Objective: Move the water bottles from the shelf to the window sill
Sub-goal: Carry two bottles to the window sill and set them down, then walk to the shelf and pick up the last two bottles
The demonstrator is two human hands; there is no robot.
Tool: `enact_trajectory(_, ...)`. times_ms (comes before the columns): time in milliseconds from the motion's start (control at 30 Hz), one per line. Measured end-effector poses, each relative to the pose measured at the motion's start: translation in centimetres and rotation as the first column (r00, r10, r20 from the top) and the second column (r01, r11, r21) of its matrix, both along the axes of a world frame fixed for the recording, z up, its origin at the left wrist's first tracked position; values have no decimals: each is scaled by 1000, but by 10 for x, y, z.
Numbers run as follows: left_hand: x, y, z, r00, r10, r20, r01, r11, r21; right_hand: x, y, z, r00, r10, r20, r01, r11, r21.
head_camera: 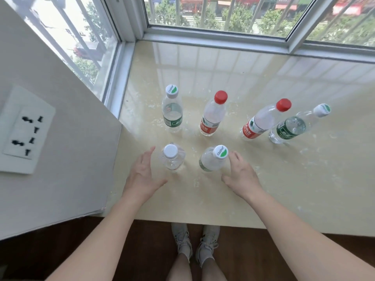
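Bottles, six of them, stand upright on the cream sill [263, 179] below the window [213, 15] in my head view. In the far row, from left to right, I see a green-label bottle [172, 110], a red-cap bottle [213, 114], a second red-cap bottle [263, 120] and, just beside it, a second green-label bottle [294, 124]. In the near row a white-cap bottle [172, 157] stands to the left and a logo-cap bottle [214, 159] to the right. My left hand [143, 175] is spread wide with fingers apart, just left of the white-cap bottle, holding nothing. My right hand [240, 173] is also spread and empty, its fingertips right beside the logo-cap bottle; I cannot tell whether they touch it. A grey wall panel with a socket plate [26, 128] sits at my left. Below the sill edge I see dark floor and my white shoes [194, 242].
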State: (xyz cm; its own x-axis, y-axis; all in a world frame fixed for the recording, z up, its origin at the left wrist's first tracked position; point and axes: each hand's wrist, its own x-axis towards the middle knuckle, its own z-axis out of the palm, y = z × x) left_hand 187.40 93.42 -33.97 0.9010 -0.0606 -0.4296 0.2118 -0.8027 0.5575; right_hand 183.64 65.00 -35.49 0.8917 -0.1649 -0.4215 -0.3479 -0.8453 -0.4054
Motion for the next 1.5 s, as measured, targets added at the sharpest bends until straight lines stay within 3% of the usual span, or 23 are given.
enact_trajectory(100, 3, 13, 49, 987, -153, 59, 131, 953, 274, 3, -11, 52, 986, 147, 79, -133, 977, -169)
enact_trajectory(167, 8, 14, 85, 969, -204, 138, 142, 921, 363, 9, -15, 89, 972, 183, 149, -148, 964, -221)
enact_trajectory(367, 32, -10, 192, 922, -147, 358, 35, 953, 302, 34, -13, 199, 863, 292, 412, -136, 920, -368)
enact_trajectory(600, 42, -52, 281, 725, -281, 629, 56, 934, 354, 56, 11, 300, 755, 338, 562, -116, 912, -393)
enact_trajectory(767, 46, -61, 321, 675, -316, 667, 22, 912, 409, 63, 17, 337, 679, 388, 623, -114, 894, -433)
enact_trajectory(967, 47, -75, 339, 669, -338, 662, 15, 897, 443, 67, 10, 354, 667, 363, 651, -94, 907, -410)
enact_trajectory(1267, 52, -135, 339, 637, -413, 651, 131, 890, 436, 55, -42, 358, 707, 282, 649, 6, 915, -404)
enact_trajectory(1500, 48, -197, 331, 544, -552, 632, 370, 833, 410, 4, -89, 348, 793, 31, 609, 230, 910, -345)
